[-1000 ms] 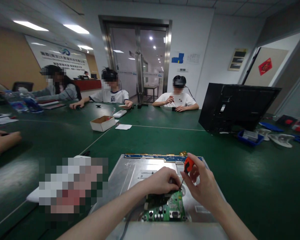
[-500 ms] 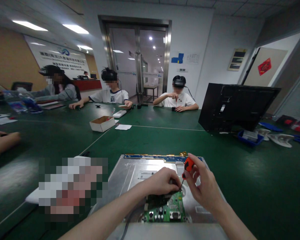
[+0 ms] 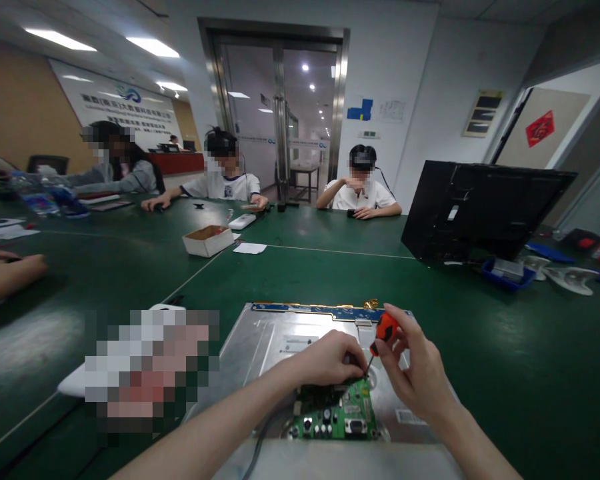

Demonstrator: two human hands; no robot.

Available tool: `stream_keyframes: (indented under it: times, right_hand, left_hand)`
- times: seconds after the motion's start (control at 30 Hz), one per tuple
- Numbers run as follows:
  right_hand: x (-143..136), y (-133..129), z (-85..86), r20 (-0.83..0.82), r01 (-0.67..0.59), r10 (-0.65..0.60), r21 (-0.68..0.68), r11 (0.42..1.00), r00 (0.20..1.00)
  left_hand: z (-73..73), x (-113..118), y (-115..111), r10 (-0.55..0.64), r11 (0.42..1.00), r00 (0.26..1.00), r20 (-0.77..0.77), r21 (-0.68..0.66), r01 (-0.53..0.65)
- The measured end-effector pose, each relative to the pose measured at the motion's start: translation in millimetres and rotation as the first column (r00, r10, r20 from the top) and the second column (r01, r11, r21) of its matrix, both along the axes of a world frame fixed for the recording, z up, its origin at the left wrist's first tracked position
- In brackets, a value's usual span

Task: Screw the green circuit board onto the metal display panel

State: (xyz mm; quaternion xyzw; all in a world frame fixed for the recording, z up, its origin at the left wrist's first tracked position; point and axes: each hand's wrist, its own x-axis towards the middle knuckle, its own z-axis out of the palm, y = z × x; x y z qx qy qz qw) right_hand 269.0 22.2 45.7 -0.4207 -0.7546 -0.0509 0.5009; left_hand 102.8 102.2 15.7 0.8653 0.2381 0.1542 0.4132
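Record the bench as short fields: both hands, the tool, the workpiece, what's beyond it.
Right hand: holds red-and-black-handled screwdriver, tilted
Screwdriver tip: at far right corner of green circuit board; contact unclear
Left hand: fingertips beside the tip; grip hidden
Under board: flat silver metal panel
Panel's far edge: narrow blue circuit strip
Beyond, left: open white box
Beyond, right: large black monitor

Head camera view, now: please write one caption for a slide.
Right hand holds an orange-and-black screwdriver at the green circuit board's corner, left hand beside its tip.
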Motion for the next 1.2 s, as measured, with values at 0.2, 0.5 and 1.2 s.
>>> stream_keyframes:
  times: [0.2,0.5,1.2]
  right_hand:
    - [-1,-1,3.4,0.000,-0.013,0.013,-0.012,1.000,1.000]
    - [4,5,-7.0,0.003,0.037,-0.037,0.037,0.999,0.999]
    - [-1,3,-0.8,-0.021,0.070,-0.069,0.077,0.995,0.997]
  left_hand:
    - [2.7,0,-2,0.006,0.999,1.000,-0.003,0.031,-0.006]
    - [1.7,0,-1,0.013,0.999,1.000,-0.015,0.044,-0.013]
    - [2.2,0,-1,0.012,0.998,1.000,-0.028,0.064,-0.010]
